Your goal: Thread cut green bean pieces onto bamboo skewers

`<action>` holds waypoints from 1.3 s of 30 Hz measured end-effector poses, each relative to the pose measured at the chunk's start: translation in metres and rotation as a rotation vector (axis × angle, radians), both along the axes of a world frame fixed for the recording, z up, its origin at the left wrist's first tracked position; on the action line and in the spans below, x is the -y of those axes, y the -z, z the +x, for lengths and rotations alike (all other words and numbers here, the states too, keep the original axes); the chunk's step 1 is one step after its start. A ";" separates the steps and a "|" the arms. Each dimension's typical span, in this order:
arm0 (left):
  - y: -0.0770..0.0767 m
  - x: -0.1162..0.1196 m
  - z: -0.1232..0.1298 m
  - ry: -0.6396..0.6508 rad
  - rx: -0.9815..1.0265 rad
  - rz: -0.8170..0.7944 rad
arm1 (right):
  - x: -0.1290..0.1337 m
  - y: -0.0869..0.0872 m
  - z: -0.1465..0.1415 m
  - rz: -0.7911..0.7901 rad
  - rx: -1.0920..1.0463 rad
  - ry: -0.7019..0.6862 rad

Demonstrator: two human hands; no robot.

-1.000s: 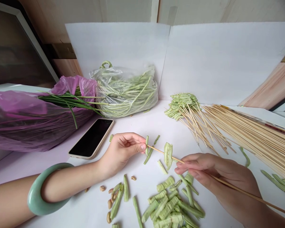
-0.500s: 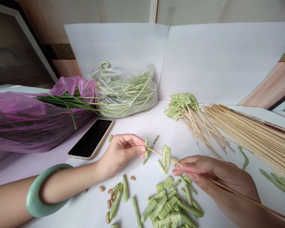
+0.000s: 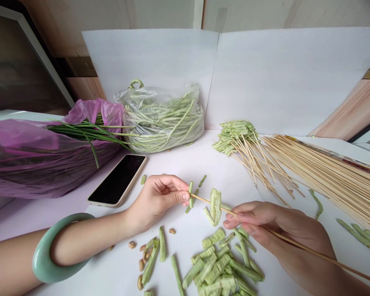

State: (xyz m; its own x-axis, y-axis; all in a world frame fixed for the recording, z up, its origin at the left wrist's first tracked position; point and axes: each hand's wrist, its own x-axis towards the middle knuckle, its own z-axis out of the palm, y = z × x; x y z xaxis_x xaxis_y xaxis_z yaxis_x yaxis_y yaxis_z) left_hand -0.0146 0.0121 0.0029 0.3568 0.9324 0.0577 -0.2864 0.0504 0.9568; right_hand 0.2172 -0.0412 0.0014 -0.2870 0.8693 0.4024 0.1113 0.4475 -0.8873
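My left hand (image 3: 165,199), with a green bangle (image 3: 45,250) on its wrist, pinches a short green bean piece (image 3: 191,194) at the tip of a bamboo skewer (image 3: 299,245). Closed around the skewer's shaft is my right hand (image 3: 283,230); the stick runs back past it to the lower right. Flattened bean pieces (image 3: 215,206) are threaded on the skewer between my two hands. Below lies a heap of cut bean pieces (image 3: 217,267). Brown bean seeds (image 3: 141,265) and a few loose pieces lie nearer my left forearm.
A phone (image 3: 119,181) lies behind my left forearm. Farther back are a purple bag (image 3: 49,164) with green stalks and a clear bag of long beans (image 3: 166,119). Filled bean skewers (image 3: 237,135) and a bundle of bare skewers (image 3: 327,172) lie at the right.
My left hand and the bean piece in it have shifted very slightly right and down along the skewer tip. My right hand stays nearly still.
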 end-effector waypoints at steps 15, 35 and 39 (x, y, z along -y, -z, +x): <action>0.000 0.002 0.001 0.014 0.003 -0.017 | -0.002 -0.003 -0.004 0.035 0.018 0.018; -0.002 -0.004 -0.002 0.013 -0.130 0.057 | -0.008 0.001 -0.001 -0.042 -0.010 0.103; -0.004 -0.003 -0.001 0.014 -0.174 0.089 | -0.009 0.001 -0.001 -0.036 0.002 0.100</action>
State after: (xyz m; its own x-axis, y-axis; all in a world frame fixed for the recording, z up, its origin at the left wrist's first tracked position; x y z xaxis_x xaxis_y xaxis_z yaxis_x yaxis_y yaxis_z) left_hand -0.0160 0.0154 0.0066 0.3810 0.9215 0.0757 -0.1161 -0.0335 0.9927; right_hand 0.2167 -0.0324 0.0003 -0.1986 0.9077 0.3696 0.1559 0.4015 -0.9025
